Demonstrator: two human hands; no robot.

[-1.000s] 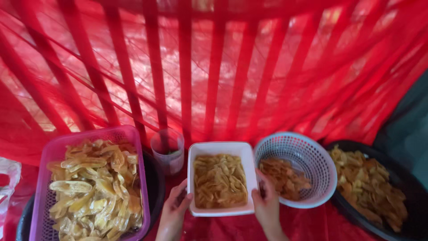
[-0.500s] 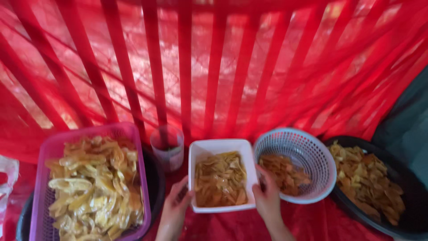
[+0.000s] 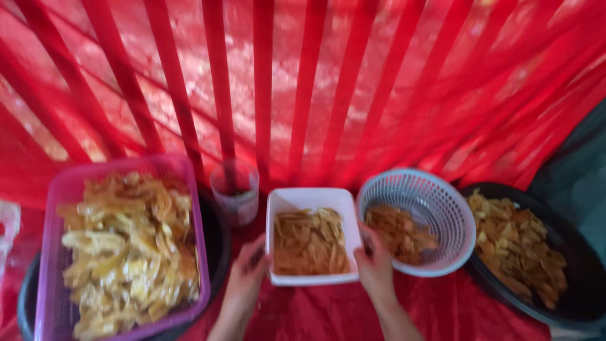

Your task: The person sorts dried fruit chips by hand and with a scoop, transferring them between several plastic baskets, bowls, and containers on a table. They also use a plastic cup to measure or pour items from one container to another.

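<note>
Both our hands grip the white square plastic tray of fried chips [image 3: 310, 237]: our left hand [image 3: 247, 273] clasps its edge at nine o'clock, our right hand [image 3: 374, 265] clasps its edge at three o'clock. It sits on red cloth [image 3: 334, 312]. At three o'clock, touching it, stands a white round mesh basket [image 3: 435, 208]; at nine o'clock, a purple rectangular basket of chips [image 3: 120, 246].

- Daylight glows through the red netting [image 3: 379, 82] from behind, tinting everything red.
- Bright, washed-out patches show between the bars.
- Whole view is soft with motion blur.
- Corners look stretched.
</note>
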